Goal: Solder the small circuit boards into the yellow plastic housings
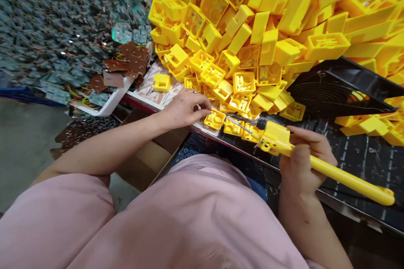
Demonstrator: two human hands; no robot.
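Observation:
My right hand (304,159) is closed round the handle of a yellow soldering iron (331,170), whose thin metal tip (240,125) points left toward small yellow plastic housings (215,119) at the table's front edge. My left hand (186,107) rests on the table edge with its fingers pinched on a thin pale wire-like piece, too small to name, right beside the same housing. A huge heap of yellow plastic housings (252,29) rises behind both hands.
A mass of grey-green circuit boards with wires (63,29) covers the left, with brown boards (129,61) in a white tray (107,107). A black fan unit (334,90) lies at the right. A cardboard box (148,157) stands below the table edge.

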